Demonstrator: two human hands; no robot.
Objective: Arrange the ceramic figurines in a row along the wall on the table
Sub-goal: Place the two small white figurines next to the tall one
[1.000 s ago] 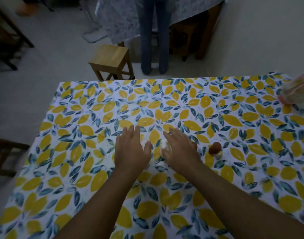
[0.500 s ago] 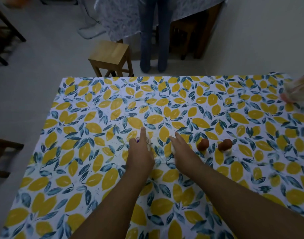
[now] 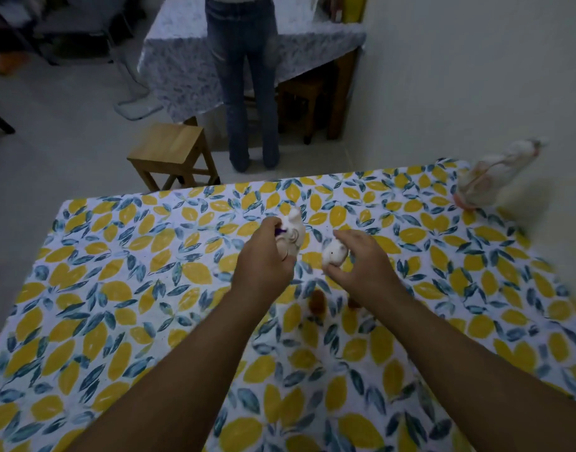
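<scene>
Both hands are lifted above the table (image 3: 84, 288) near the centre of the frame, each closed around a white figurine. The left hand (image 3: 264, 262) grips the taller figurine (image 3: 293, 236), which stands roughly upright with its head poking up past the fingers. The right hand (image 3: 361, 259) pinches the small round figurine (image 3: 334, 252) between thumb and fingers. The two hands are close together but not touching.

Two brown figurines (image 3: 316, 301) sit on the cloth just below the hands, partly hidden by the right wrist and blurred.

The wall (image 3: 476, 93) fills the upper right of the frame, meeting the table along its right edge, where a wrapped bundle (image 3: 492, 177) already leans. So the row's place lies to the right of both hands, and the right hand is the nearer one. It would probably set its figurine down first, with the left crossing further over.
</scene>
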